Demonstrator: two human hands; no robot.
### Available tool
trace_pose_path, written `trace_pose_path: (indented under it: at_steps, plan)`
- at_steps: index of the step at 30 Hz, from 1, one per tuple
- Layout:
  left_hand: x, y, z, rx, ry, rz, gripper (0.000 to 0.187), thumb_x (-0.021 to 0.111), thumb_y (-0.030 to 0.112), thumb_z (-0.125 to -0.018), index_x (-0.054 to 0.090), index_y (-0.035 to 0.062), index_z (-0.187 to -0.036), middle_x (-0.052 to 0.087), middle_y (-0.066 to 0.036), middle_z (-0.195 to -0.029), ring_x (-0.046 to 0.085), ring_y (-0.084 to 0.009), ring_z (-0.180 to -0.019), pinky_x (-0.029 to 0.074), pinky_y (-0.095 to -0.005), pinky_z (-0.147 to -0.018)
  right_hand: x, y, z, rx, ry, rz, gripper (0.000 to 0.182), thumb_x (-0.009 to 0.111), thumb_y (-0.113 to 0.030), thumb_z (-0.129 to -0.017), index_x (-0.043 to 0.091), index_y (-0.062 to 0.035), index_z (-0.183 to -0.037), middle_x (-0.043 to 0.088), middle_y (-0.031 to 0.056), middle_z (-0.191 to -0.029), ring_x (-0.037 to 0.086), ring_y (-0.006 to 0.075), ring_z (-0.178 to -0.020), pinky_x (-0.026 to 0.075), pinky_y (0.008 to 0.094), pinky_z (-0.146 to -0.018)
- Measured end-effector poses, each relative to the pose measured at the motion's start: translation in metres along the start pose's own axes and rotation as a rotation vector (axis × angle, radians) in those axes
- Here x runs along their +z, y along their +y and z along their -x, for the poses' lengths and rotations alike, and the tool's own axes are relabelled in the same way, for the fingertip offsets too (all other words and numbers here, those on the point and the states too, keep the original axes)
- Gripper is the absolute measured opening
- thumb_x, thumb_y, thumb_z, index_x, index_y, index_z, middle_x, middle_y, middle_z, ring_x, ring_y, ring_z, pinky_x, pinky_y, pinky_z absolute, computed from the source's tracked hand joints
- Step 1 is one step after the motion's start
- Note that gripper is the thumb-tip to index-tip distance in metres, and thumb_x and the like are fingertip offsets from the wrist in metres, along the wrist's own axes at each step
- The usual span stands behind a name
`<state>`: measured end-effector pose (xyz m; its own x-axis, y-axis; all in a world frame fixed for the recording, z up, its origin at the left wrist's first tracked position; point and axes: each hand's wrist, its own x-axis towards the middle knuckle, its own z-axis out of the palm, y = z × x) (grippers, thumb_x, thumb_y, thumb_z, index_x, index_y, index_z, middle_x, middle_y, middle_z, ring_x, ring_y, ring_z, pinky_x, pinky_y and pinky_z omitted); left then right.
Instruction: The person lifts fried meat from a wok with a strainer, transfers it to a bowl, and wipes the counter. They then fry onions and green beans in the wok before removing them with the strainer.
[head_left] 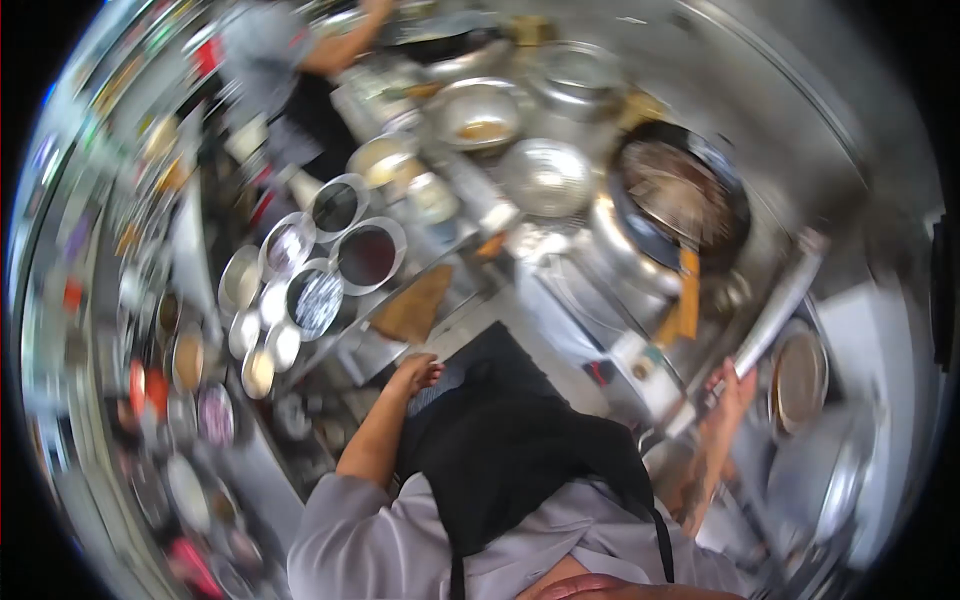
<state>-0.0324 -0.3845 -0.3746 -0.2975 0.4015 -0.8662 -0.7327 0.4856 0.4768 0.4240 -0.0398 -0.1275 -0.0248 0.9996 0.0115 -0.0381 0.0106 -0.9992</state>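
The view was wide, curved and blurred by motion, looking down on a crowded kitchen. Largest was the person's own body at the bottom, in a grey shirt and a black apron (500, 430). At the upper left stood a co-worker (265, 60), in grey with a dark lower garment, well apart from the person's hands.

At the upper right sat a black wok (738, 190), with a round strainer (680, 205) lying in it, its orange-brown handle reaching over the near rim. Beside the wok, a long, pale metallic bar (785, 298) slanted from upper right to lower left; its exact kind was too blurred to tell.

The right hand (732, 390) was closed around the lower part of this bar, the fingers wrapped over it with little opening. The bar lay across the fingers, touching them, and its longer part ran up beyond the hand. Just right of that hand was a round tan disc (800, 375) with a metal rim.

On the left stood a cluster of round containers (398, 240), some with dark contents. Towards the centre were two metal bowls (548, 178) and a brown, roughly triangular piece (412, 305). Just below that piece, the left hand (418, 373) was loosely curled in front of the apron, its fingers bent in; nothing showed in it.
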Motion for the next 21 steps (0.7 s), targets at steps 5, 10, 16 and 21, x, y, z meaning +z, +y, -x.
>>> trace_pose_path:
  at_steps: [5,10,16,21]
  plan:
    - [-0.016,-0.05,0.097,0.255,0.164,-0.023,0.024,0.057,0.017,-0.085,0.056,0.0022,-0.105,0.062,-0.004,-0.082,0.056,-0.0104,-0.06,0.045,-0.0236,-0.047,0.067,-0.04,-0.03,0.004,-0.337,-0.039,0.033,0.06,-0.013,-0.09,0.047,-0.0068,-0.12,0.049,0.0004,-0.074,0.042,0.008,-0.05,0.038,0.0236,-0.041]
    - [-0.066,-0.105,0.18,0.569,0.436,0.279,0.038,0.059,0.013,-0.086,0.051,-0.002,-0.12,0.063,-0.006,-0.091,0.057,-0.0105,-0.064,0.045,-0.0219,-0.048,0.177,-0.052,0.01,-0.018,-0.604,-0.101,0.039,0.047,-0.027,-0.098,0.042,-0.0061,-0.13,0.047,0.0027,-0.076,0.041,0.0081,-0.048,0.037,0.023,-0.04]
    - [-0.141,-0.196,0.282,0.749,0.99,0.734,0.037,0.061,0.018,-0.086,0.054,0.0009,-0.118,0.062,-0.006,-0.095,0.058,-0.0114,-0.068,0.048,-0.0249,-0.054,0.277,-0.034,0.09,-0.041,-1.15,-0.019,0.04,0.052,-0.02,-0.096,0.04,-0.0027,-0.13,0.048,0.0031,-0.074,0.043,0.009,-0.049,0.039,0.022,-0.043]
    - [-0.249,-0.276,0.339,0.715,1.211,1.148,0.027,0.056,0.016,-0.088,0.053,0.0041,-0.112,0.06,-0.007,-0.092,0.06,-0.0143,-0.071,0.05,-0.0276,-0.058,0.341,-0.025,0.197,-0.191,-1.483,0.146,0.039,0.06,0.0,-0.086,0.045,0.0006,-0.123,0.056,0.0044,-0.087,0.05,0.0088,-0.058,0.043,0.0212,-0.052]
